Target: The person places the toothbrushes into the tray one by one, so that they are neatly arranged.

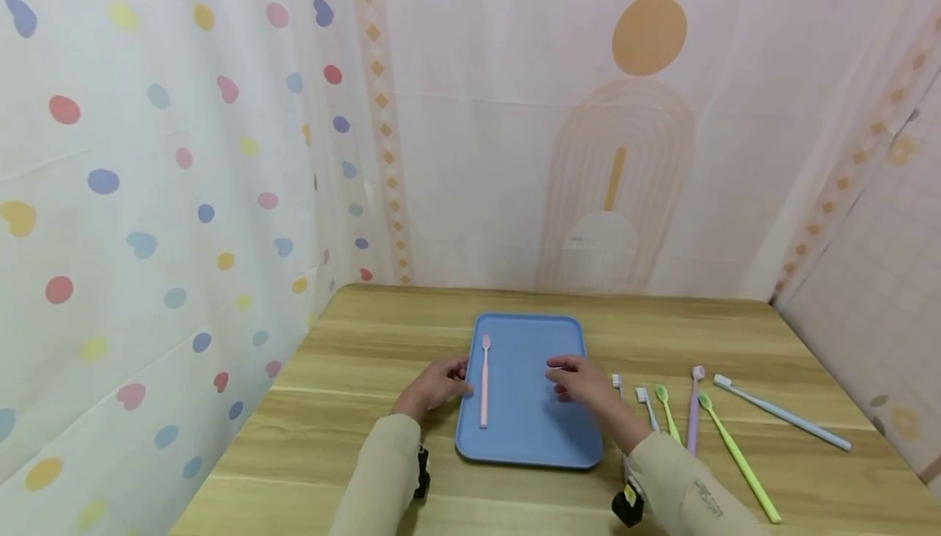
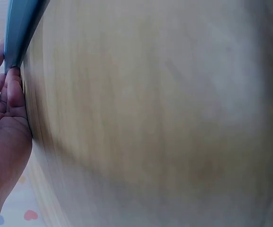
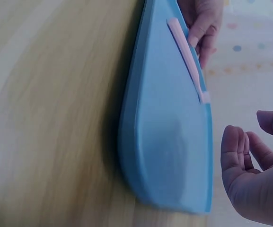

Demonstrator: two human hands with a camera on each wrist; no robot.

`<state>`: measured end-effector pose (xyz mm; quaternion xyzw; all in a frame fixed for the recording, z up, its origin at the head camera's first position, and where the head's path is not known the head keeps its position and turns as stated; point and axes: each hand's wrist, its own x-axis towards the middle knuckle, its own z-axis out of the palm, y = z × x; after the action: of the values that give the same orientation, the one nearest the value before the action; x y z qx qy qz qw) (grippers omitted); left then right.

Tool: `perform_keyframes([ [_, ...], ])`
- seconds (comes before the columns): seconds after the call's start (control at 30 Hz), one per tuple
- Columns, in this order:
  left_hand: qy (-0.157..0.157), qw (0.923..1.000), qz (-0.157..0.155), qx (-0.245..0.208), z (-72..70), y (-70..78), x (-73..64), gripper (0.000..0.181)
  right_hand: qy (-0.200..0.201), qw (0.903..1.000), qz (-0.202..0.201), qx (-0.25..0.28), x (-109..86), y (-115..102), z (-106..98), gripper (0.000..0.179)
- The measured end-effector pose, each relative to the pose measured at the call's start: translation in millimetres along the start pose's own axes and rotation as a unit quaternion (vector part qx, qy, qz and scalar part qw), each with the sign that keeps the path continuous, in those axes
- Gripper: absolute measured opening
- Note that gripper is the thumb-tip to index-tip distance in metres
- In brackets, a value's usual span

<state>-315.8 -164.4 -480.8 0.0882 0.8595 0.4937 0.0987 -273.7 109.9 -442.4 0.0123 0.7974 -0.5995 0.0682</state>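
A blue tray (image 1: 525, 389) lies on the wooden table, with one pink toothbrush (image 1: 484, 385) lengthwise near its left side. My left hand (image 1: 439, 385) holds the tray's left edge; in the left wrist view the fingers of that hand (image 2: 6, 109) meet the tray's rim (image 2: 22, 28), thumb and fingers on either side. Over the tray's right part hovers my right hand (image 1: 577, 381), its fingers loosely bent and nothing between them. In the right wrist view the right hand (image 3: 257, 175) is apart from the tray and from the pink toothbrush (image 3: 186, 54).
Right of the tray lie several toothbrushes: a light blue one (image 1: 782, 413) farthest right, a green one (image 1: 738, 458), a purple one (image 1: 693, 413), and others partly hidden by my right forearm. Patterned curtains (image 1: 478, 152) hang behind and beside the table (image 1: 397, 315).
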Motion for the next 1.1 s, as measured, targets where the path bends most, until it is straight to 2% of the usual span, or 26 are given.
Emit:
perform_keyframes([
  [0.2,0.002,1.0,0.001,-0.005,-0.7,0.2,1.4,0.058,-0.006,0.9999,-0.01,-0.009,-6.0,2,-28,0.036],
  [0.53,0.002,0.9998,-0.008,-0.019,-1.8,1.7,1.1,0.059,-0.039,0.9988,-0.03,-0.001,-12.5,5,-77,0.048],
  [1.1,0.002,0.9997,-0.014,-0.02,0.0,0.2,-0.5,0.062,-0.006,0.9996,-0.026,-0.012,-18.7,31,-138,0.053],
])
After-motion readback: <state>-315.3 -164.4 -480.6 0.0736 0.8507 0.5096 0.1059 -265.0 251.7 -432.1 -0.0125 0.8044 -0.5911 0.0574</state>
